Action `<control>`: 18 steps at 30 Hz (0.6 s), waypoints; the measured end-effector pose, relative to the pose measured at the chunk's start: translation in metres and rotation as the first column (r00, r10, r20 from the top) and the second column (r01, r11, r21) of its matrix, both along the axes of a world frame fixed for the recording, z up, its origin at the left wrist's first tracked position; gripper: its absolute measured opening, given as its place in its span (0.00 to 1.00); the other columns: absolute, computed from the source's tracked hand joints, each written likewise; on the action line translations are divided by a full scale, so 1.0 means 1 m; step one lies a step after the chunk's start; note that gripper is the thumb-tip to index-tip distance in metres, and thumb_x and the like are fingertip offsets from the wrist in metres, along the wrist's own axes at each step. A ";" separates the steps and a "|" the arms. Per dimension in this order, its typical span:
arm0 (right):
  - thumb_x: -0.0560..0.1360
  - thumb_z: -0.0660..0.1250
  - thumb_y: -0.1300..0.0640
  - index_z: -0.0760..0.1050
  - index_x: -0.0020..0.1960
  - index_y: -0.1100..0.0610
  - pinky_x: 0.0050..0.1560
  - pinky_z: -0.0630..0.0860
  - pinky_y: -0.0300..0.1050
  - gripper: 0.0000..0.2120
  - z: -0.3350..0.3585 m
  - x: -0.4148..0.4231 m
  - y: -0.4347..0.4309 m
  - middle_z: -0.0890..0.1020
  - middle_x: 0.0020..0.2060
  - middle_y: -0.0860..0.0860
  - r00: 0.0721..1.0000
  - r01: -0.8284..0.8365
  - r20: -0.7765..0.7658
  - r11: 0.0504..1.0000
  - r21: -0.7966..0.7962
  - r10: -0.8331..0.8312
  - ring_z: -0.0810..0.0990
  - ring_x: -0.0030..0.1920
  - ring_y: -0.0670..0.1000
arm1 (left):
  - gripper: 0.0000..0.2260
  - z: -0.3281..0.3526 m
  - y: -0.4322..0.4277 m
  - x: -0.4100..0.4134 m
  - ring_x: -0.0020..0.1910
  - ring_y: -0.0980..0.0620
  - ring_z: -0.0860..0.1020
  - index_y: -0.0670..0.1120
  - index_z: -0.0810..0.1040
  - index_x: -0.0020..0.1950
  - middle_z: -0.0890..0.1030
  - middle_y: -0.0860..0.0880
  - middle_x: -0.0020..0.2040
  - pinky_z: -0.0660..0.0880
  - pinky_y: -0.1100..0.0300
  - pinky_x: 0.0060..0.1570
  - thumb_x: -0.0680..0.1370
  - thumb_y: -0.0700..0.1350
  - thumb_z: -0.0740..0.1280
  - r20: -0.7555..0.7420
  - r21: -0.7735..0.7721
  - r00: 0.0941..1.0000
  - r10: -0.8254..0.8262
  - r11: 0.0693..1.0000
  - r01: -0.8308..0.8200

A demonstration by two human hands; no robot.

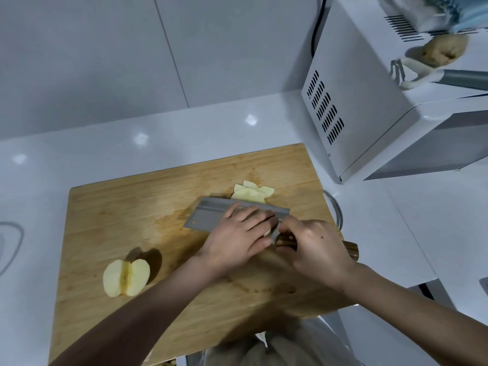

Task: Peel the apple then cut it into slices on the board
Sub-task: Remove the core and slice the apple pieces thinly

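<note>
A rectangular board (118,220) of pale, streaky wood is lying at the centre of the frame on a glossy white counter (79,154). The right hand (317,249) is wrapping its curled fingers tightly round the dark wooden handle (350,248) of a cleaver (208,216), whose broad, flat grey blade is tilting its face upward. The left hand (237,239) is resting on that blade, its fingers (250,212) lying nearly straight across the metal; whether anything is sitting under the palm is hidden. Just beyond the blade, toward the upper right of the board, thin pale-yellow apple slices (253,192) are overlapping in a small fan. At the lower left of the board, well apart from the hands, a peeled apple half (126,278) is lying with its cut face up, showing the core groove. A curved glass rim (338,210) is peeking out at the board's right edge. At the upper right, a boxy white microwave (356,101) with slotted vents is carrying a white-handled peeler (412,75) on top.
</note>
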State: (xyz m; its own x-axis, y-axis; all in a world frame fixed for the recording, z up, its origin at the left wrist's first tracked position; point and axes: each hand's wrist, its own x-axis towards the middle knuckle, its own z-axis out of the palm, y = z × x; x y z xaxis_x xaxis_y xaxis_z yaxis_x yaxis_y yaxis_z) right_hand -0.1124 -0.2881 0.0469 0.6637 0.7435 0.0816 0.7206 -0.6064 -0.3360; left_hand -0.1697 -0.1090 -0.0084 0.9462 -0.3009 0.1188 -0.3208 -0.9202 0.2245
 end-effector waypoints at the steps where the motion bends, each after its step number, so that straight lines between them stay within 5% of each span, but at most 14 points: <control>1: 0.58 0.80 0.56 0.76 0.41 0.57 0.27 0.67 0.34 0.17 0.001 0.000 0.000 0.80 0.27 0.48 1.000 0.005 0.004 1.000 -0.007 -0.005 0.79 0.25 0.49 | 0.19 0.002 0.000 -0.001 0.62 0.49 0.75 0.50 0.76 0.62 0.78 0.52 0.63 0.67 0.47 0.64 0.81 0.54 0.50 -0.017 -0.026 1.000 0.001 1.000 -0.002; 5: 0.57 0.79 0.58 0.76 0.41 0.58 0.27 0.67 0.34 0.16 0.003 -0.001 -0.002 0.80 0.26 0.49 1.000 0.007 0.022 1.000 -0.015 -0.006 0.78 0.24 0.50 | 0.21 0.006 0.002 -0.002 0.66 0.49 0.70 0.50 0.74 0.65 0.75 0.51 0.66 0.68 0.49 0.64 0.82 0.55 0.46 -0.080 -0.146 0.997 -0.010 0.989 -0.002; 8: 0.57 0.78 0.60 0.76 0.42 0.59 0.26 0.66 0.35 0.17 0.005 -0.001 -0.003 0.80 0.27 0.51 0.998 -0.021 0.059 1.000 -0.021 0.022 0.77 0.24 0.53 | 0.24 0.007 -0.001 0.002 0.72 0.43 0.64 0.51 0.69 0.67 0.66 0.40 0.72 0.61 0.46 0.71 0.79 0.63 0.50 -0.142 -0.127 0.989 0.031 0.991 -0.049; 13: 0.55 0.79 0.60 0.76 0.41 0.59 0.25 0.65 0.34 0.18 0.008 0.000 -0.003 0.80 0.27 0.51 0.997 0.004 0.081 0.999 -0.033 -0.002 0.77 0.24 0.53 | 0.26 0.005 -0.009 0.005 0.60 0.39 0.76 0.45 0.72 0.61 0.77 0.38 0.60 0.74 0.45 0.60 0.75 0.63 0.56 -0.068 -0.088 0.994 0.086 0.992 -0.092; 18: 0.56 0.80 0.57 0.76 0.41 0.58 0.25 0.66 0.35 0.19 0.006 -0.001 -0.003 0.80 0.27 0.50 0.997 -0.006 0.078 0.999 -0.048 0.010 0.78 0.25 0.52 | 0.29 0.004 -0.006 0.001 0.56 0.44 0.75 0.45 0.67 0.64 0.77 0.41 0.57 0.74 0.50 0.56 0.72 0.64 0.59 0.002 -0.132 0.994 0.113 0.985 -0.112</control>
State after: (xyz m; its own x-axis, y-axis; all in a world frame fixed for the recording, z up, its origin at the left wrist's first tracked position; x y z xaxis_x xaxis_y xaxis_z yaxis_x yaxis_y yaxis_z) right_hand -0.1137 -0.2908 0.0529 0.6507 0.7531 0.0972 0.7485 -0.6147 -0.2488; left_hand -0.1682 -0.1154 -0.0045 0.9717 -0.1741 0.1596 -0.2199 -0.9132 0.3430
